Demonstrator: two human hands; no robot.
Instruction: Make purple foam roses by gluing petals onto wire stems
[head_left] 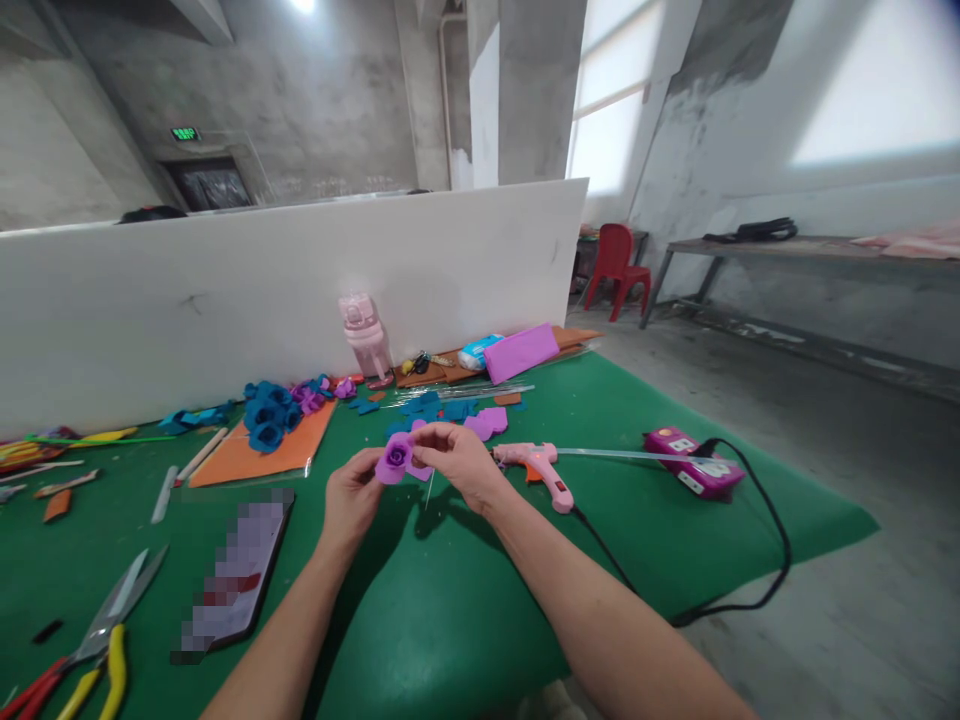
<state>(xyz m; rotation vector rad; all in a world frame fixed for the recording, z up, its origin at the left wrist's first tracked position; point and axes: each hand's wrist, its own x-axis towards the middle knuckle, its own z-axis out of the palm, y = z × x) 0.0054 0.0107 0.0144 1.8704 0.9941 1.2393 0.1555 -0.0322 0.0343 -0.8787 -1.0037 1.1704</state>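
Between my two hands is a purple paper flower (395,458) with a spiral centre and a thin stem below it. My left hand (351,497) grips its petals from the left, fingers closed. On the other side, my right hand (459,462) pinches the flower's right edge with thumb and fingers. A pink hot glue gun (536,462) lies just right of my right hand, a long clear glue stick (611,455) in its back. Loose purple petals (487,422) and blue paper pieces (421,405) lie behind my hands.
Scissors (105,620) and a phone (240,570) lie on the green table at left. Blue paper flowers (270,412) rest on an orange sheet (225,463). A pink bottle (365,335) stands by the white partition (465,255). A purple power strip (686,462) with black cable sits right.
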